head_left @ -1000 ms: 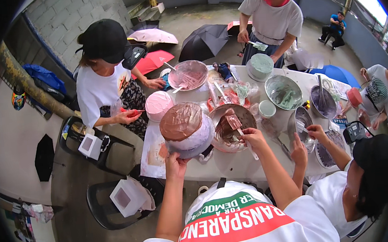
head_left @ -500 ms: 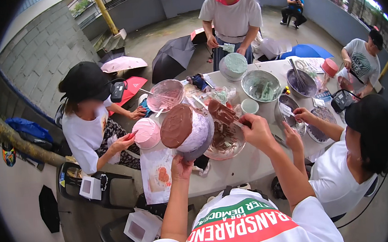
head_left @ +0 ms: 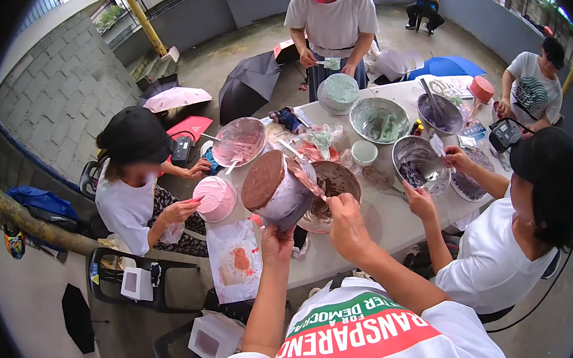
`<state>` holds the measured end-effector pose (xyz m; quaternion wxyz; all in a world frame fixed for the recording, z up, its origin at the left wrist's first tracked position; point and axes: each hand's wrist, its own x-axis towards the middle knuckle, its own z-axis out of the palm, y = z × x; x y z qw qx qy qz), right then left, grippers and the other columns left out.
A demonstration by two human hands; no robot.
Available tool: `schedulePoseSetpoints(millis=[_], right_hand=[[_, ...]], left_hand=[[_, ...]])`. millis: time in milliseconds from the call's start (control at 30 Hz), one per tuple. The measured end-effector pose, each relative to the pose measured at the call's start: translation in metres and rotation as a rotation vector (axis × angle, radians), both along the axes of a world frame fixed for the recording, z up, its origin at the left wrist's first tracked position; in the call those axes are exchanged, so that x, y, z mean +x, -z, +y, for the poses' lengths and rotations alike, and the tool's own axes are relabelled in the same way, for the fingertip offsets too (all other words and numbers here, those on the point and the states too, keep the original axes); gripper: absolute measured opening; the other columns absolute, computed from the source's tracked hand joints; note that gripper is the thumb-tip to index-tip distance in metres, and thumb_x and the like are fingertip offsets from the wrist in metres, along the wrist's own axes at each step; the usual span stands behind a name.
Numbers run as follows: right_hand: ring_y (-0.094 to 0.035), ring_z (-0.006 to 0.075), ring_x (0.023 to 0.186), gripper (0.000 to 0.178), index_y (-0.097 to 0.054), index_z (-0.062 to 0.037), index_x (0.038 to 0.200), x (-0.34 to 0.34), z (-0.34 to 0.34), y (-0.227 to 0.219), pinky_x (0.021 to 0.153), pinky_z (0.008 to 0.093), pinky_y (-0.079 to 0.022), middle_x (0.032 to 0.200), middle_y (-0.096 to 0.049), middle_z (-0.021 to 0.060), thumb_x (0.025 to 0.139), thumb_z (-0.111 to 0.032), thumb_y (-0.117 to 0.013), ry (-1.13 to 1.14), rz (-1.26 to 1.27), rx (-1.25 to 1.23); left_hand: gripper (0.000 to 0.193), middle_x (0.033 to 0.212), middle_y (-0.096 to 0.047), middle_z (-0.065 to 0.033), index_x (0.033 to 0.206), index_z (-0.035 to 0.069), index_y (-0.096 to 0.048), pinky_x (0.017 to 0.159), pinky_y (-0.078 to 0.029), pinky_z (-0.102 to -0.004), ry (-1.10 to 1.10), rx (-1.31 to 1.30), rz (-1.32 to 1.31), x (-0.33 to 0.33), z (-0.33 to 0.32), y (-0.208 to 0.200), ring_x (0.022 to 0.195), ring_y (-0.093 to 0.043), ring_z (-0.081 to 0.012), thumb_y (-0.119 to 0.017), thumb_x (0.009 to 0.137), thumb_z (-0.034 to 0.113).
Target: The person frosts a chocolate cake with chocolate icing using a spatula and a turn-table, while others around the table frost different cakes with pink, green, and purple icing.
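Observation:
My left hand holds a round cake from underneath; the cake is tilted to the left, with brown frosting on top and a pale side. In my right hand is a spatula whose blade lies against the cake's right side. Just behind it stands a metal bowl of brown frosting on the white table.
A person on the left holds a pink cake. A person on the right scrapes a metal bowl. Several more bowls, a pale green cake and a pink-smeared bowl crowd the table. A person stands at the far side. Umbrellas lie on the floor.
The cake has tilted further onto its side, and my right hand has brought the spatula from the frosting bowl to the cake's side. The view has shifted slightly.

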<state>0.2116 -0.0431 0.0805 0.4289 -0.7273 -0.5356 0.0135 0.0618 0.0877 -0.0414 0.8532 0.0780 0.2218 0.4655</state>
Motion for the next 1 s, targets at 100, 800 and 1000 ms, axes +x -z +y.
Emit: schedulePoseSetpoints(millis=[100,800,1000], right_hand=[[-0.047,0.0383,0.09,0.027,-0.05,0.0024,0.092,-0.002,-0.007,-0.002,0.08,0.0435,-0.039,0.093,-0.046,0.0218,0.066,0.012,-0.049,-0.026,0.02,0.037],[-0.06,0.0254,0.081,0.027,-0.058,0.0028,0.095,0.086,-0.014,-0.062,0.07,0.03,-0.049,0.087,-0.055,0.015,0.07,0.013,-0.052,-0.339,0.117,0.077],[-0.06,0.0207,0.084,0.026,-0.058,0.0019,0.093,0.123,0.008,-0.081,0.072,0.0294,-0.047,0.087,-0.059,0.011,0.07,0.012,-0.055,-0.624,0.191,-0.108]], left_hand=[[0.035,0.111,-0.06,-0.0131,0.11,0.001,-0.053,0.078,-0.056,-0.0436,-0.005,-0.011,0.009,-0.003,0.001,-0.004,0.101,-0.061,-0.0268,-0.051,0.075,-0.003],[0.024,0.097,-0.065,-0.0122,0.091,0.0,-0.059,0.081,-0.055,-0.0386,0.196,-0.083,-0.096,-0.035,-0.011,-0.018,0.094,-0.063,-0.0265,-0.055,0.067,-0.003],[0.029,0.101,-0.064,-0.0123,0.094,0.0,-0.059,0.093,-0.047,-0.0407,0.133,-0.052,-0.087,-0.051,-0.025,-0.022,0.101,-0.06,-0.0271,-0.052,0.067,-0.004]])
